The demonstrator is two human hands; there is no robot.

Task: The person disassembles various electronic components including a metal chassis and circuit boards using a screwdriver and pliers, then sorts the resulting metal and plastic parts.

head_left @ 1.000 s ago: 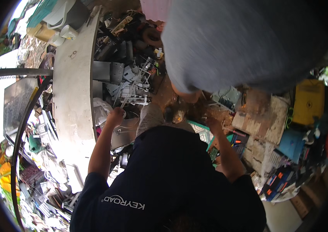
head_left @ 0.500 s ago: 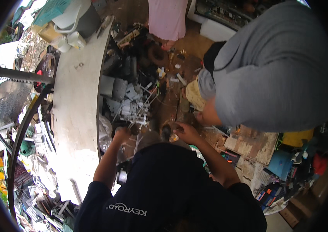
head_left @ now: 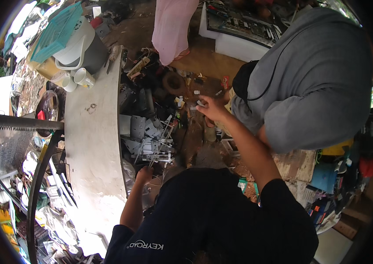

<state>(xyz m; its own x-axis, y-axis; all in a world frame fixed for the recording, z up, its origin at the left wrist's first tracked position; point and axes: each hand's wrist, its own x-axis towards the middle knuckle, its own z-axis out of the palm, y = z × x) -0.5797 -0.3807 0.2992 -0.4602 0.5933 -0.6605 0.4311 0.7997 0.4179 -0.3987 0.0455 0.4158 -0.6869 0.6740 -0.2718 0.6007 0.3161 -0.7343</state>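
My right hand [head_left: 213, 110] reaches out over the floor with thumb and fingers apart. A small white strip [head_left: 200, 104] lies between its fingertips; whether they touch it I cannot tell. My left hand [head_left: 143, 175] is closed at the near edge of a heap of grey and white metal and plastic scrap [head_left: 151, 138]. What it grips is too small to make out. Thin pale rods [head_left: 151, 162] stick out close to its fingers. Several small white bits are scattered on the brown floor near my right hand.
A long pale board [head_left: 92, 132] runs along my left, with cups [head_left: 84, 78] and a bucket [head_left: 90, 50] at its far end. A person in grey [head_left: 314, 83] is close on my right. Pink cloth [head_left: 173, 31] hangs ahead, and a dark ring [head_left: 174, 83] lies on the floor.
My right hand has moved forward from close to my body to the white strip. My left hand stays by the scrap heap. The whole view has shifted slightly.
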